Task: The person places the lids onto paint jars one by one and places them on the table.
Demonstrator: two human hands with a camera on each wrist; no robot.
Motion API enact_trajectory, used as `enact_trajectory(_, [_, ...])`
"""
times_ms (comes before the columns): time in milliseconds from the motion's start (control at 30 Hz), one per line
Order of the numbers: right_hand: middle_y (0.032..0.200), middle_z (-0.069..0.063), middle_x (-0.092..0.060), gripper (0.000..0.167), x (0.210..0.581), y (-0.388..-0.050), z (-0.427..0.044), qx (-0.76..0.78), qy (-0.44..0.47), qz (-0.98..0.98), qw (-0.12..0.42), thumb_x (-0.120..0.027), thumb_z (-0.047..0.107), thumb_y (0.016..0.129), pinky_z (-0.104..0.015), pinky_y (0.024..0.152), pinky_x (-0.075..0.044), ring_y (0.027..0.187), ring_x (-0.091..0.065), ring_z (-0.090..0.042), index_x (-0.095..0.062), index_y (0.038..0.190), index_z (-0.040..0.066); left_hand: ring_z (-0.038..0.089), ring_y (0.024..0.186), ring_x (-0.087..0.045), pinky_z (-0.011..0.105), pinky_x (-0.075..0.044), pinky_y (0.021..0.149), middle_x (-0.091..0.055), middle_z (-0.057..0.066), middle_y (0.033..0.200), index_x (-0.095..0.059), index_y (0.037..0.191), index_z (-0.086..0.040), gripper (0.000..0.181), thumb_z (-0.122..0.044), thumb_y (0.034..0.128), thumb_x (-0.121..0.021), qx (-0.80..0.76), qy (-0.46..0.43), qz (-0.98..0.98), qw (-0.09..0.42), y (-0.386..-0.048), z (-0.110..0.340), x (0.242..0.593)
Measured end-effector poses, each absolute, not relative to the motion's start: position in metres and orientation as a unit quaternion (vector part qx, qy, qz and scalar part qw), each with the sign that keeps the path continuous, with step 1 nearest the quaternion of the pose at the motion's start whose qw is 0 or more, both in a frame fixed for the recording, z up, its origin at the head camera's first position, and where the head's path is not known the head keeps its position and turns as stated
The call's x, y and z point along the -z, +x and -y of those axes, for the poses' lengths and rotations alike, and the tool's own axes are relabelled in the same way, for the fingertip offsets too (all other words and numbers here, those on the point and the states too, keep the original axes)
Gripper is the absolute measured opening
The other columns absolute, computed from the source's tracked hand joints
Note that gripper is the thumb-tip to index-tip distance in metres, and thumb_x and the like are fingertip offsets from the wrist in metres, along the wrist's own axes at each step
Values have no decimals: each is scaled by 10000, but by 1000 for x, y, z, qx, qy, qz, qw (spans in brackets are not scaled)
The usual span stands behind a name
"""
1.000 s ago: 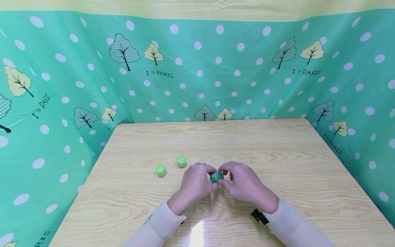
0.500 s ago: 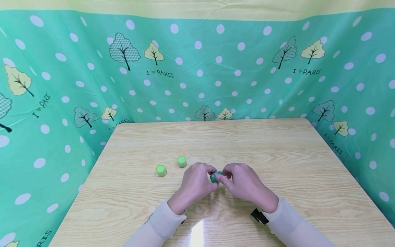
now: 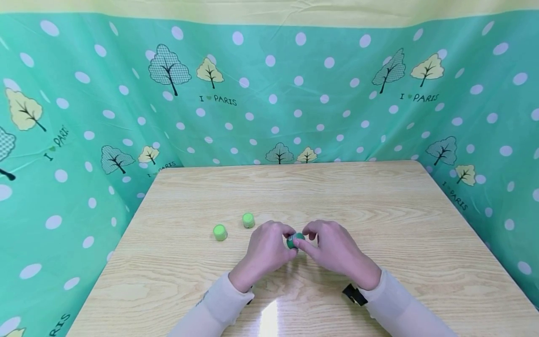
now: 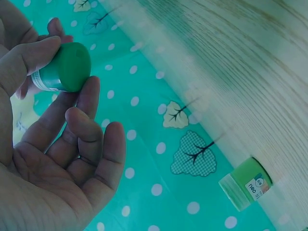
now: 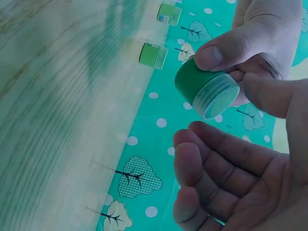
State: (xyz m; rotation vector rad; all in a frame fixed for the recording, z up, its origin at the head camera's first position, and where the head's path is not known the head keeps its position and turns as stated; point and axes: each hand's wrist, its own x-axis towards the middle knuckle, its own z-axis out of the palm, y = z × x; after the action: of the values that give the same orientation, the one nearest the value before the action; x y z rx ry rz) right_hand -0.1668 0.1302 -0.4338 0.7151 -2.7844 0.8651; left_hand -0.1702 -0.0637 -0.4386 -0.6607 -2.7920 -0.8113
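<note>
A small dark green paint jar with a clear screw lid (image 5: pixel 204 91) is pinched between the thumb and fingers of my left hand (image 3: pixel 269 248). It is held tilted above the table, lid turned toward my right hand (image 3: pixel 334 245). In the right wrist view, the right thumb (image 5: pixel 264 94) is close beside the lid's rim, while the other right fingers (image 5: pixel 207 163) spread loosely below, apart from it. From the head view, the right thumb overlaps the jar (image 3: pixel 290 242). The left wrist view shows the jar's green base (image 4: pixel 77 67), with the left ring and little fingers loosely bent.
Two light green paint jars stand upright to the left of the hands, one nearer (image 3: pixel 220 232) and one farther back (image 3: pixel 248 220). The wooden table (image 3: pixel 379 201) is enclosed by a teal dotted curtain (image 3: pixel 269 93) at the back and sides.
My right thumb has moved up across the dark green jar, and the right fingers have shifted about its lid. The left hand keeps its hold; the light green jars stay put.
</note>
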Motion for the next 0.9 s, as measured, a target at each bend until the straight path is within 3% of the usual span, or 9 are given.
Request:
enact_trajectory(133, [916,-9,-695,344,433,-166,-131,-304,252,916,73,-845,314,853,-228,557,-461,645,-515,-44,-752,1095,89,69,743,-584,214,-457,623,-706,-123,806,-815,911,-183,218,-218,713,-899,267,-222,934,81,-170,64,439])
enact_trajectory(300, [969,35,-698,385,432,-166,-131,-318,275,904,74,-894,223,800,-229,554,-471,667,-538,-72,-742,1132,100,87,769,-603,225,-469,644,-719,-98,831,-817,924,-179,254,-257,707,-924,266,-222,934,82,-170,64,439])
enact_trajectory(633, [985,78,-708,323,434,-166,-130,-321,283,901,67,-887,138,798,-232,551,-469,661,-513,-38,-753,1092,142,79,753,-601,212,-460,619,-712,-112,807,-818,891,-190,218,-247,708,-922,274,-226,931,86,-169,63,439])
enact_trajectory(900, [854,112,-647,206,434,-166,-129,-316,276,905,67,-863,184,835,-234,541,-458,643,-503,-43,-756,1010,164,75,740,-579,209,-449,618,-705,-130,796,-820,890,-196,203,-219,709,-910,271,-227,932,86,-170,63,438])
